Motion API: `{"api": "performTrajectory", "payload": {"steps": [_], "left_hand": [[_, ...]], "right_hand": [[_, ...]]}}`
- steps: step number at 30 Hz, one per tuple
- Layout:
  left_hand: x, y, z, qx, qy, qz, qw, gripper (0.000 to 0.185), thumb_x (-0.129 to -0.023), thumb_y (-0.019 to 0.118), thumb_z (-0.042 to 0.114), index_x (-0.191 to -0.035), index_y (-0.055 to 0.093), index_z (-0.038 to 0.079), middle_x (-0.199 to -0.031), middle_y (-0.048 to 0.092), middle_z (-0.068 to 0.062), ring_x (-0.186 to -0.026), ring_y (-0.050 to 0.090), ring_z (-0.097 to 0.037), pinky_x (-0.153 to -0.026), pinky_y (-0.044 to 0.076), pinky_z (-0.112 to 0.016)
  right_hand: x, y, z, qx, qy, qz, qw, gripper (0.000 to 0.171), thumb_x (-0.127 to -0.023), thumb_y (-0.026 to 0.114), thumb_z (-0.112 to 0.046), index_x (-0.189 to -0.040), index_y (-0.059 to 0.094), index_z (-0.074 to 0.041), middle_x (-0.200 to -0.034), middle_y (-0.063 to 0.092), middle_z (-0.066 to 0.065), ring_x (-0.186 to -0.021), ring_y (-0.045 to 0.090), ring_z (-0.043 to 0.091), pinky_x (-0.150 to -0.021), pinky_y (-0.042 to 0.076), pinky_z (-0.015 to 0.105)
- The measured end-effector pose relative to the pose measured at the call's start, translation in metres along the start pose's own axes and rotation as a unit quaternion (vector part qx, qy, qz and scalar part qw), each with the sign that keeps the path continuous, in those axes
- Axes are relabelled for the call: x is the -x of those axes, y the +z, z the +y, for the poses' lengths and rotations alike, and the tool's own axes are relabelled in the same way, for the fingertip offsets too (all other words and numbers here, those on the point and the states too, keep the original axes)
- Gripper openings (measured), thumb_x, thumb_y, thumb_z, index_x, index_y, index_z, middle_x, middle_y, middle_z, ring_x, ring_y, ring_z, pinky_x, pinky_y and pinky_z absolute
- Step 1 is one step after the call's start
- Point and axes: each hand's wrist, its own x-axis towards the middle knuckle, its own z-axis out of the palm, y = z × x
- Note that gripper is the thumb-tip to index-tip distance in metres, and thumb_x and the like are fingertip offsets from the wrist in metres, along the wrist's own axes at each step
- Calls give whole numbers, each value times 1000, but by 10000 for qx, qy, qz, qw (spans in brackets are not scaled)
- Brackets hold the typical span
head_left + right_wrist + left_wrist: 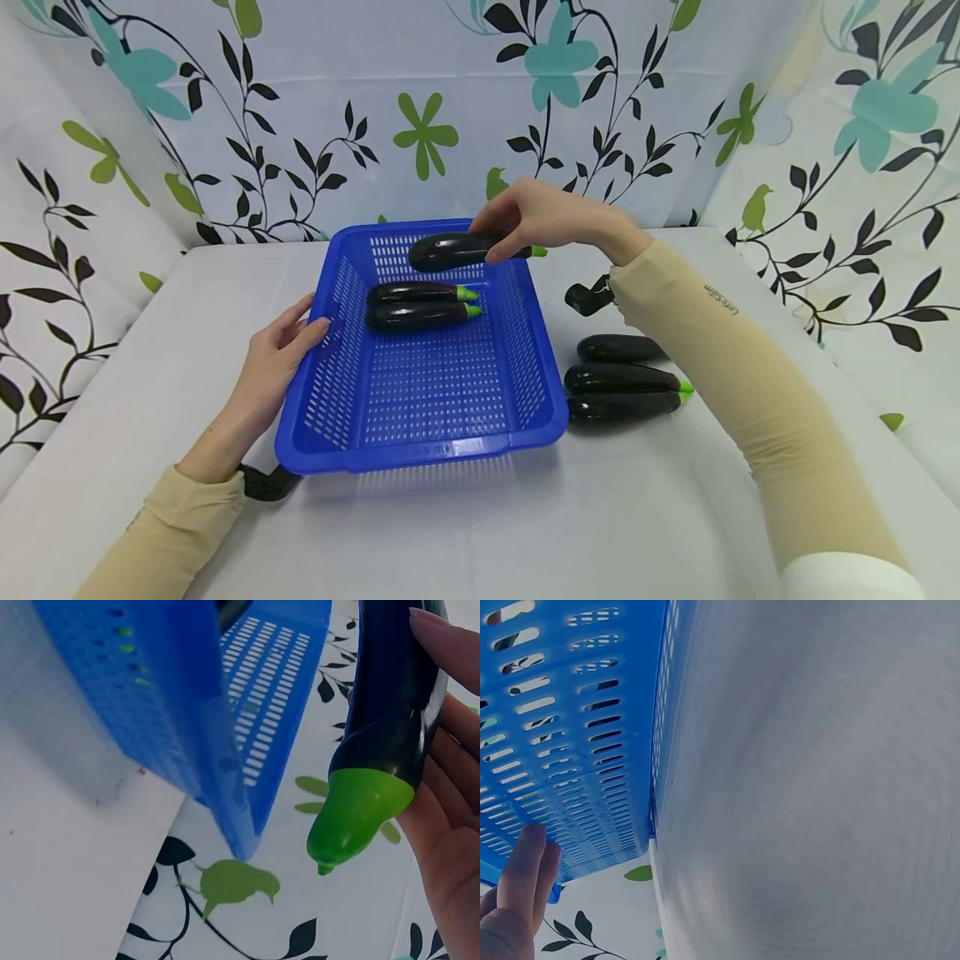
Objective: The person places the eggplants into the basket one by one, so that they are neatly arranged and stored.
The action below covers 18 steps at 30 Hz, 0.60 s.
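Note:
A blue plastic basket point(431, 433) with slotted walls stands on the white table in the head view. Two dark eggplants with green stems, the upper point(412, 292) and the lower point(416, 316), lie side by side in its left half. My left hand point(273, 362) grips the left rim, thumb on top; its fingers point(526, 874) lie against the outer wall in the left wrist view. Above the basket's far right part, my right hand point(551, 217) holds another eggplant point(446, 252) between thumb and fingers. That eggplant's green stem end point(360, 810) hangs free in the right wrist view.
Right of the basket three more eggplants lie in a stack of rows: the far one point(618, 347), the middle one point(618, 377) and the near one point(622, 406). The right forearm passes over part of them. A patterned curtain point(465, 92) closes the back and sides.

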Motion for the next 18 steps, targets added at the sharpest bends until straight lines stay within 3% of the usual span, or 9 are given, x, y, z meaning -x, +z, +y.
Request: {"api": "performTrajectory", "payload": {"steps": [18], "left_hand": [[1, 0, 0, -13, 35, 4, 10000, 72, -103, 50, 42, -160, 19, 10, -144, 48, -31, -89, 65, 8, -76, 56, -15]], "right_hand": [[-34, 24, -22, -397, -384, -53, 9985, 37, -87, 79, -21, -122, 71, -13, -110, 74, -3, -103, 68, 10, -94, 53, 30]]}}
